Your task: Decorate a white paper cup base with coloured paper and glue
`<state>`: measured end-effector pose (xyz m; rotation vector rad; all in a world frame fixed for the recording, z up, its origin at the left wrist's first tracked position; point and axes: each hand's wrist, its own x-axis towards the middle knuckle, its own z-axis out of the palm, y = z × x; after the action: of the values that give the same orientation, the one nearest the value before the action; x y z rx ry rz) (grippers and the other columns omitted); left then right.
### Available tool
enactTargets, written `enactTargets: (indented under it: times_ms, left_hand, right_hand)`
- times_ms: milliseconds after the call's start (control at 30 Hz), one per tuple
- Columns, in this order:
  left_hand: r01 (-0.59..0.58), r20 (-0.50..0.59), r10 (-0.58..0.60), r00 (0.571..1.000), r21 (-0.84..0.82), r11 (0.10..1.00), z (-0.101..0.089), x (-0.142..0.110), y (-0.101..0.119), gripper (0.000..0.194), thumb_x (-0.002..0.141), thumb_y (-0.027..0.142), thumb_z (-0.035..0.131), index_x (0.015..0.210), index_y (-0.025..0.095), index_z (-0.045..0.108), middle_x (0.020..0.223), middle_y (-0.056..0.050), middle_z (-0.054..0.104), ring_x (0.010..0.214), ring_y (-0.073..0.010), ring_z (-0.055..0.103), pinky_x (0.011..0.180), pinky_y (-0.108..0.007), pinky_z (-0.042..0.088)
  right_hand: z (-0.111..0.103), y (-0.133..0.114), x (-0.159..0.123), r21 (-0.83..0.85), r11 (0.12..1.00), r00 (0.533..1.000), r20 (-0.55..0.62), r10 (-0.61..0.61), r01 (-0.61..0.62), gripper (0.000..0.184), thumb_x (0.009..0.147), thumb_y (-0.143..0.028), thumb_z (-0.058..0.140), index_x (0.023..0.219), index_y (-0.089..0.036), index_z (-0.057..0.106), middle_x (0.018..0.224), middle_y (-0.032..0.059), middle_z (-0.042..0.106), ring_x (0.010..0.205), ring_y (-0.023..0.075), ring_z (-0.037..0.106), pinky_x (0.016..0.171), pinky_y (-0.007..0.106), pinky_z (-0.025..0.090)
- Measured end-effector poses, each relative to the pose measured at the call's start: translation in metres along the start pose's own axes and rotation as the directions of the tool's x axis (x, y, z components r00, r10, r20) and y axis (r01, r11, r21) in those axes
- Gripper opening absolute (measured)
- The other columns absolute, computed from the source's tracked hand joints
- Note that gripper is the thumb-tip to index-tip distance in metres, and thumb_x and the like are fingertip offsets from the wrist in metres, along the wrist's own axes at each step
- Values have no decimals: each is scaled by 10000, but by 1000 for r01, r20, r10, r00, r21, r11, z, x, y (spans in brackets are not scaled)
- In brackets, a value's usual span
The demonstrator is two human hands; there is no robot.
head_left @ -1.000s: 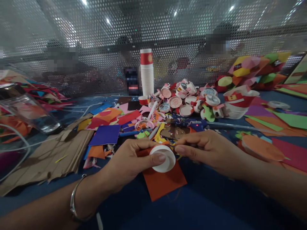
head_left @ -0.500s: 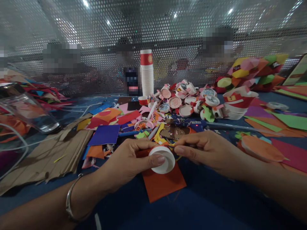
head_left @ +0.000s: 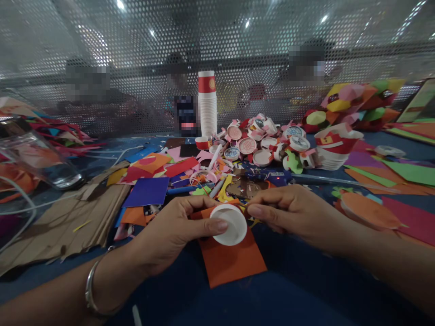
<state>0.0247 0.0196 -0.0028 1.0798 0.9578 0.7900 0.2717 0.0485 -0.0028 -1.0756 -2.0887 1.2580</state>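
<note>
My left hand (head_left: pixel 190 226) is closed on a small white paper cup base (head_left: pixel 234 228), its thumb pressed inside the rim. The cup base is tilted so its hollow faces me, against orange paper (head_left: pixel 234 262). Part of that paper stretches out below it. Just right of the rim, my right hand (head_left: pixel 282 208) pinches thumb to fingers. Between those fingertips there may be something thin and dark, too small to make out. A silver bangle (head_left: pixel 90 285) circles my left wrist.
Behind my hands lie a blue glue gun (head_left: pixel 272 175), paper scraps and a heap of cut cup bases (head_left: pixel 247 146). A tall cup stack (head_left: pixel 208 108) stands at the back. Corrugated cardboard (head_left: pixel 68 226) and a glass (head_left: pixel 50 158) are left; orange and red sheets (head_left: pixel 408 217) lie right.
My left hand and the cup base have shifted very slightly left. The orange paper below has turned a little. My right hand keeps its pinch in nearly the same place.
</note>
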Motion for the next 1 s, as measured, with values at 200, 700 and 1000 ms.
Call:
enactTargets:
  times_ms: [200,700,1000]
  left_hand:
    - [-44,-15,44,999,44,998,-2,0,-3,227,794,232,861,1013,219,801,1007,-23,815,854,-114,696,785,-208,505]
    - [-13,-85,15,996,22,1000,-1,2,-1,331,716,321,917,1008,216,802,955,-28,790,828,-128,654,753,-234,470]
    - [-47,-30,47,998,22,999,1,2,-4,261,760,277,887,997,209,801,965,-28,798,852,-133,674,794,-232,492]
  right_hand:
    - [1,1,0,74,997,999,9,35,-36,459,929,-625,613,824,-187,701,536,-56,460,474,83,351,444,245,250]
    - [-1,3,-1,113,993,999,22,33,-35,550,943,-663,566,650,-199,540,547,-53,456,468,77,325,457,259,222]
    - [1,2,-2,123,991,998,15,57,-58,484,917,-663,606,761,-206,648,547,-58,474,469,85,328,451,256,223]
